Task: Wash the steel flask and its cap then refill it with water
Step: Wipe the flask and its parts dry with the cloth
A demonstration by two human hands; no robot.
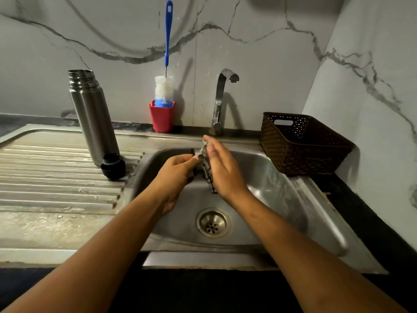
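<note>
basin [282,181]: free around drain [213,223] | back: tap [222,98] overhangs | left rim: flask [92,114], cap [112,166] (close together) | right rim: basket [302,145]

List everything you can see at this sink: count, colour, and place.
flask: one, steel, upright, uncapped, on the drainboard
cap: one, black, drainboard, beside the flask
bottle brush: one, blue and white, standing in the cup
cup: one, red, behind the sink
tap: one, steel, behind the sink
basket: one, dark brown, right of the sink
cloth: one, grey-black patterned, over the sink
black piece: one, over the sink, kind unclear
left hand: grips the black piece
right hand: holds the cloth
</note>
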